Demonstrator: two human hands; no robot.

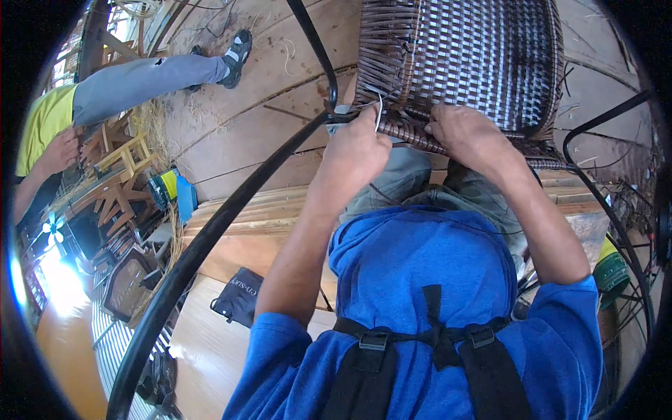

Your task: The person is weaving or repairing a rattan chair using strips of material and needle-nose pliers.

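A dark brown woven wicker chair [483, 66] takes up the top of the view, with a glossy basket-like weave and a rolled, wrapped edge toward me. My left hand [355, 147] is closed in a pinch at the left end of that edge. Beside its fingers a thin, pale, curved strip [380, 112] sticks up; its lower end is hidden. My right hand [470, 134] has its fingers bent and pressed together on the wrapped edge [413, 134], farther right. Its fingertips are partly hidden, and I cannot see whether a strand is between them.
Black metal tubes [231, 210] curve past on the left and right [602, 124]. Wooden boards [245, 217] lie under the work, with a dark pouch [238, 297] at lower left. Another person's leg [150, 84] reaches in from the left, near small wooden frames [126, 157].
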